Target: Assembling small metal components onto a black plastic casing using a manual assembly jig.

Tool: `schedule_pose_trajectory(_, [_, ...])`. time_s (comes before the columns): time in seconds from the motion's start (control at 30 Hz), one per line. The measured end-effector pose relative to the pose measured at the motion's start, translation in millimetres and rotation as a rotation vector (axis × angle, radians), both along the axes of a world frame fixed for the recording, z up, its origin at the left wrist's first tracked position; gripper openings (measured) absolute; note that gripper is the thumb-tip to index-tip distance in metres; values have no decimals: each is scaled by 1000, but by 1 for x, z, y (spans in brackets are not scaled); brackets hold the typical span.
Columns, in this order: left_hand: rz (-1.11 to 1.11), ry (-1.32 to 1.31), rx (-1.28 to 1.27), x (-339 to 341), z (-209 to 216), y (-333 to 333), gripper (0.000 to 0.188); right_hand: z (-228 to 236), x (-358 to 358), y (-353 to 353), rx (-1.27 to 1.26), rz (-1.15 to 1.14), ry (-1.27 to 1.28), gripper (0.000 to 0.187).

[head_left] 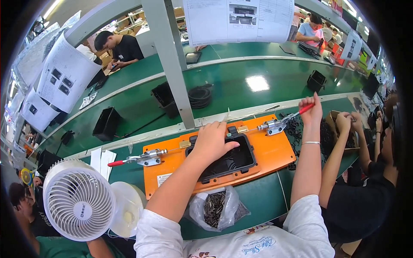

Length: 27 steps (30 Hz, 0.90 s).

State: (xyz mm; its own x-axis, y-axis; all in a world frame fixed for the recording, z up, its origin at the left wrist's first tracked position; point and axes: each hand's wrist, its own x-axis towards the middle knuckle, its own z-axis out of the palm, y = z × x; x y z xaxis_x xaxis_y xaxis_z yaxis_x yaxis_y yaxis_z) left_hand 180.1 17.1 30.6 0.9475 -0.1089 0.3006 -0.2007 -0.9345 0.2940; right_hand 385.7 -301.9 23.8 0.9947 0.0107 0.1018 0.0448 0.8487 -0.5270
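A black rectangular plastic box (pixel 247 160) sits in an orange fixture plate (pixel 275 149) on the bench in front of me. My left hand (pixel 214 144) lies across the box's far left part, fingers stretched forward and thumb apart. Whatever is beneath that palm is hidden. At the fixture's right end, my right hand (pixel 311 109) is closed around the red handle (pixel 303 109) of a metal toggle clamp (pixel 274 126). A second toggle clamp (pixel 148 158), also red-handled, is mounted on the left end, with no hand on it.
Screws fill a clear plastic bag (pixel 215 210) near my body. A white fan (pixel 79 202) stands at left. Beyond the fixture, a green surface (pixel 232 92) carries black boxes (pixel 106 124) and coiled cable (pixel 200 96). A co-worker's hands (pixel 348 120) are close at right, above a carton (pixel 353 150).
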Motion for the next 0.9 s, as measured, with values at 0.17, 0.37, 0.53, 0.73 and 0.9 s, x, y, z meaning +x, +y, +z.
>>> schedule_pose_trajectory(0.17, [6, 32, 8, 0, 3, -2, 67, 61, -81, 97, -1211, 95, -709, 17])
schedule_pose_trajectory(0.37, [19, 50, -1, 0, 4, -1, 65, 40, -94, 122, -1685, 69, -964, 18])
schedule_pose_trajectory(0.53, [-37, -325, -214, -29, 10, 17, 58, 50, -70, 97, -1126, -318, -604, 29])
schedule_pose_trajectory(0.73, [544, -614, -1443, -121, 6, 76, 16, 69, -54, 45, -1374, -1109, -372, 30])
schedule_pose_trajectory(0.9, [899, -760, -1781, -156, -17, 130, 39, 70, -114, 172, -1381, 64, -739, 19])
